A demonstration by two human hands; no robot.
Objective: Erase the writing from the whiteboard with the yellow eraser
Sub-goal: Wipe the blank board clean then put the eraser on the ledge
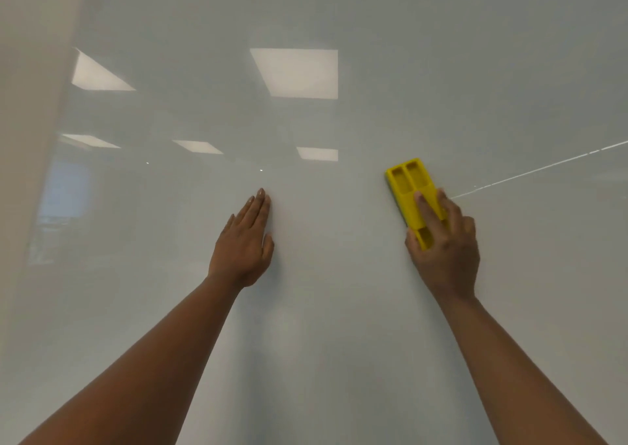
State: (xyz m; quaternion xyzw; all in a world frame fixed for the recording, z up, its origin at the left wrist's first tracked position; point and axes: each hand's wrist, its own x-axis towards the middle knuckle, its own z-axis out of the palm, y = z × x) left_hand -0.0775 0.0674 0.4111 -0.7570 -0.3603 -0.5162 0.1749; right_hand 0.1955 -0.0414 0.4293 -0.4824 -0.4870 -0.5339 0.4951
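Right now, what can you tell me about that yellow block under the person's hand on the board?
The yellow rectangular plastic eraser looks moulded, with open rectangular recesses in its back: two side by side at the top and one showing near the bottom. A thin darker layer runs along its left edge, probably the wiping pad. It lies flat against the glossy white whiteboard, its long axis tilted slightly left. The right hand grips its lower half, one finger laid along the back. The left hand is apart from it, flat on the board.

Glossy pale whiteboard (339, 308) reflecting ceiling lights, yellow eraser (409, 193) pressed flat against it under the right hand (445, 251), left hand (243, 244) flat on it, fingers together
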